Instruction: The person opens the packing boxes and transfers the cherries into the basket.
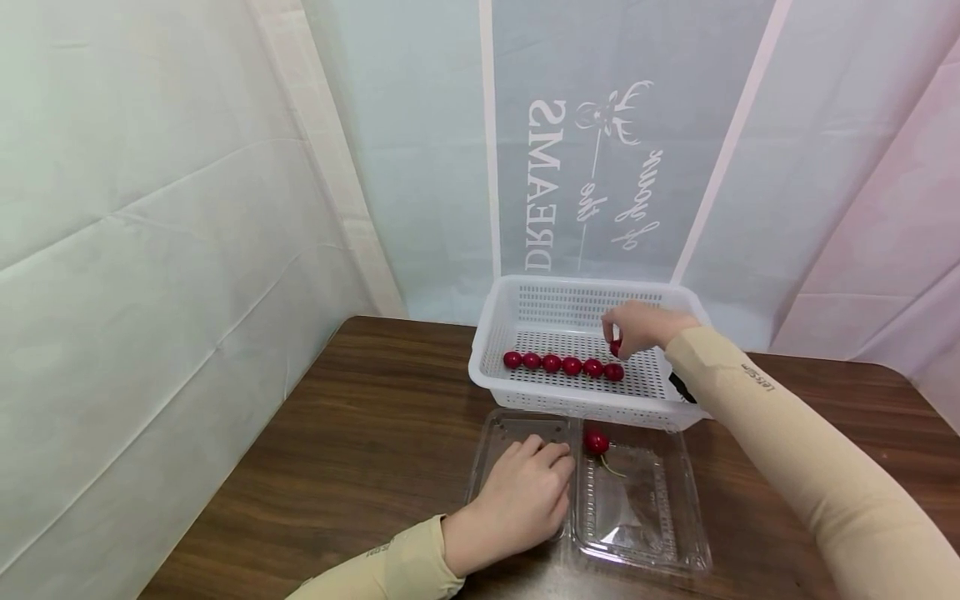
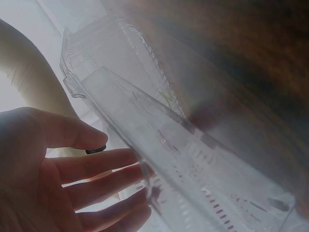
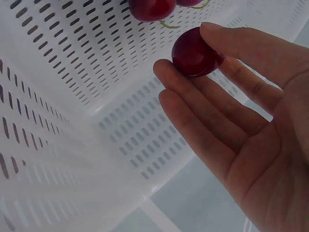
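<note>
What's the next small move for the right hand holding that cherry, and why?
Probably lower the held cherry and set it at the right end of the row of cherries in the white basket, since the right hand pinches it just above that end.

A dark red, glossy cherry [image 3: 194, 52] is pinched between thumb and fingertips inside the white slotted basket [image 1: 495, 321], just above the right end of a row of six cherries [image 1: 563, 364]. One stemmed cherry [image 1: 596, 442] is left in the open clear clamshell [image 1: 645, 508].
</note>
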